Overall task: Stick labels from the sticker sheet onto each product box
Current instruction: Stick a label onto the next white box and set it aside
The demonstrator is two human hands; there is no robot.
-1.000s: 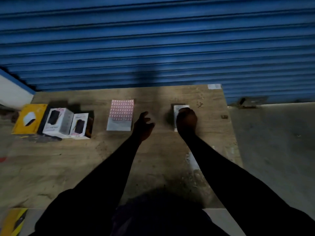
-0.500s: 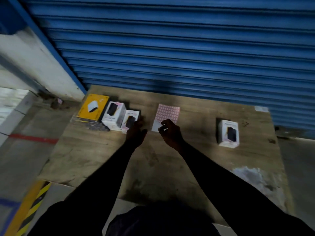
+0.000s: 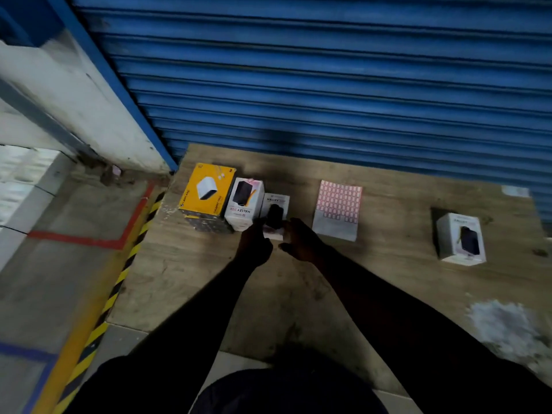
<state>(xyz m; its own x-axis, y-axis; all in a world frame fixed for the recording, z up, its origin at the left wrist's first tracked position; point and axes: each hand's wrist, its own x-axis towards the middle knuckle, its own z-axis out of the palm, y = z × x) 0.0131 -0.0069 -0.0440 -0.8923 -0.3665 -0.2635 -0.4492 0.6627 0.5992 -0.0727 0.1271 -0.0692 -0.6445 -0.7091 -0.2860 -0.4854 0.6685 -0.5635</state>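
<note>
On the wooden table, three product boxes sit in a row at the far left: a yellow box, a white box and a smaller white box. My left hand grips the near left corner of the smaller white box. Fingers of my right hand reach its near right edge; the dark hides what they hold. The pink-and-white sticker sheet lies flat to the right of my hands. Another white box stands alone at the right.
A blue roller shutter closes off the far side of the table. Left of the table the floor carries a yellow-black hazard stripe and red tape. A pale stain marks the table at the near right.
My right hand left the box at the right, passed the near edge of the sticker sheet and came to the smaller white box. My left hand moved left onto that box. The view swung left.
</note>
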